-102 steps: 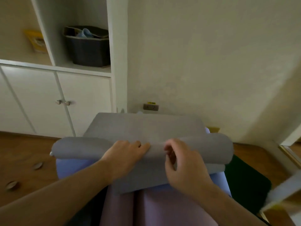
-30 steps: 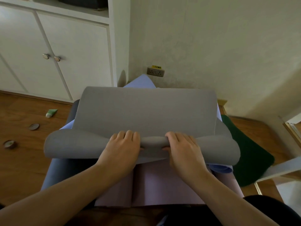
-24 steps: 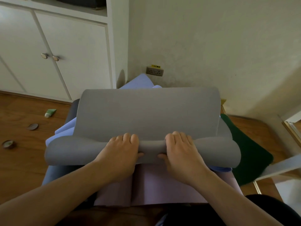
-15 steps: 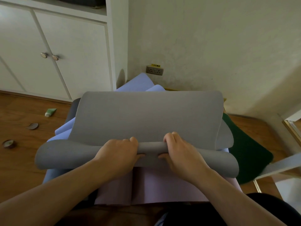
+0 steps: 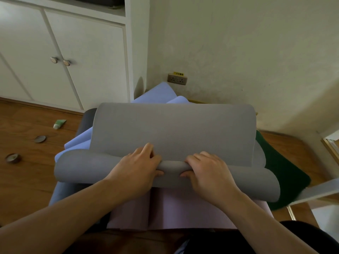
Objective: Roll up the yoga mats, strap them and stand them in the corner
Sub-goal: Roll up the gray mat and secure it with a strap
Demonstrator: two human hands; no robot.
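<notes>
Head view: left hand (image 5: 136, 170) and right hand (image 5: 208, 170), side by side, each grip curled around the grey mat (image 5: 172, 132) roll.

In front of me a cream plaster wall (image 5: 247, 43) meets white cabinet doors (image 5: 64, 52) with two round metal knobs (image 5: 60, 61). A wall socket (image 5: 177, 80) under a yellow label sits low near the corner. The wooden floor (image 5: 23, 173) takes soft daylight.
</notes>
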